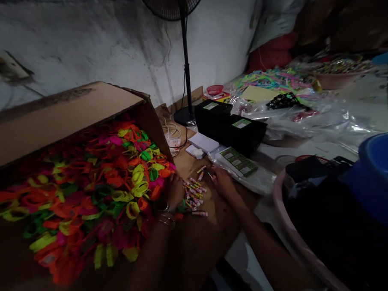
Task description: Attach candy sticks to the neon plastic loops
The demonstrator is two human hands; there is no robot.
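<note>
A heap of bright plastic toy pieces with loops, like toy watches (115,179), in orange, yellow, green and pink, spills from a cardboard box (82,99) lying on its side. My left hand (175,190), a watch and bangles at its wrist, is at the heap's right edge; its fingers are too dark to make out. Small printed tubes (194,192) in pink, yellow and white lie loosely between my hands. My right hand (224,183) is closed to their right, its fingertips pinching something thin and whitish that I cannot make out.
Black bins (232,131) with green labels stand ahead, beside white pads (203,142) and a bagged green card sheet (238,160). A fan stand (187,77) rises behind. At right are a pink basin (280,202) and a blue tub (382,176). Clear plastic bags (334,118) lie beyond.
</note>
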